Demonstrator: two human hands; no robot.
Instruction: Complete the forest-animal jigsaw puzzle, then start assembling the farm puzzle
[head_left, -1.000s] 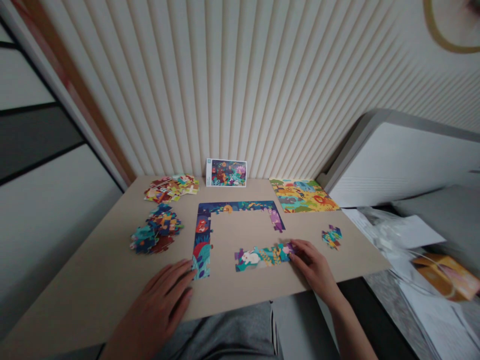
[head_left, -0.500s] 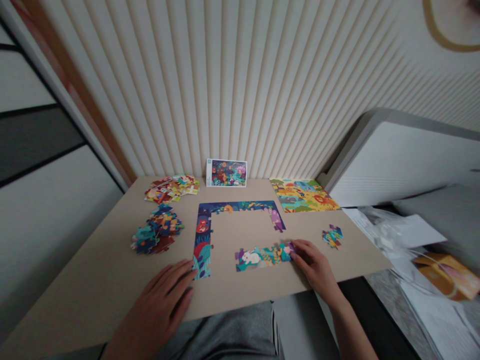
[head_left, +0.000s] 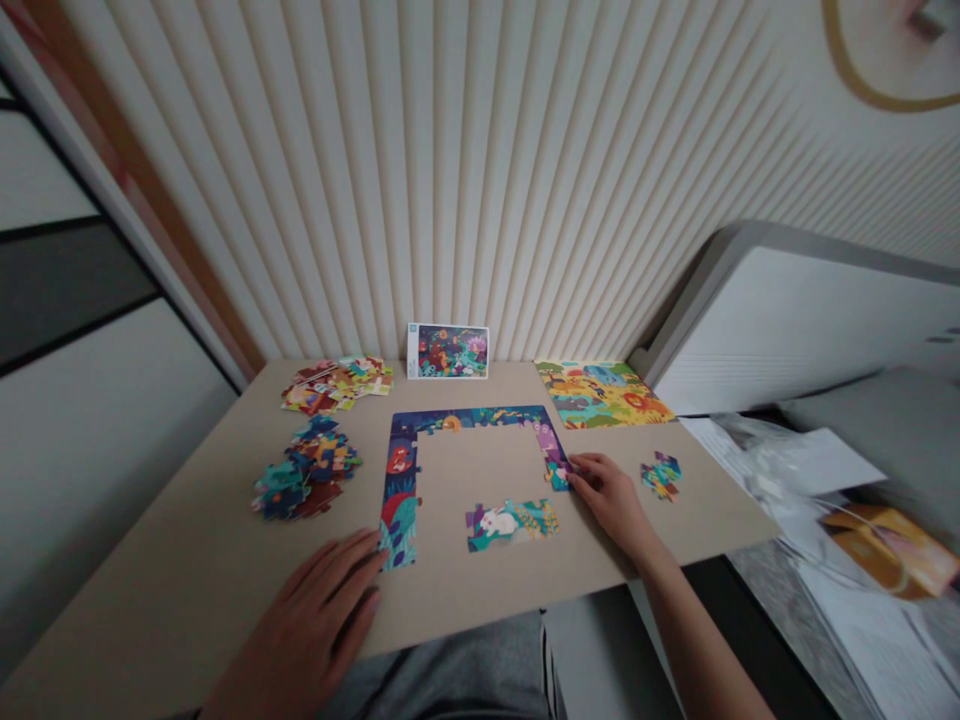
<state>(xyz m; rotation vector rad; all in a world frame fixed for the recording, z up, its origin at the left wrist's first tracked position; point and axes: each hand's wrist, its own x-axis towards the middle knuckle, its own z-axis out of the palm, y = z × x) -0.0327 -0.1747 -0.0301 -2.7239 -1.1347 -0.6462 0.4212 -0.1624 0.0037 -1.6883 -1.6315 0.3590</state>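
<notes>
A dark blue puzzle border (head_left: 400, 460) lies on the table, with its left, top and right sides joined. My left hand (head_left: 319, 610) rests flat, fingers spread, its fingertips at the border's lower left end. With thumb and forefinger my right hand (head_left: 600, 490) pinches a teal and purple puzzle piece (head_left: 557, 474) at the lower end of the right side. Between the hands, apart from the border, lies a joined strip with a white rabbit (head_left: 498, 522).
Puzzle pieces are heaped at the left (head_left: 307, 470) and back left (head_left: 337, 385). A picture card (head_left: 448, 351) stands at the back. A finished animal puzzle (head_left: 604, 394) lies back right, and a small pile (head_left: 661, 475) sits near the table's right edge.
The piece at my right hand has come away from the right end of the rabbit strip and moved up and left to the border's right side. My left hand stays by the border.
</notes>
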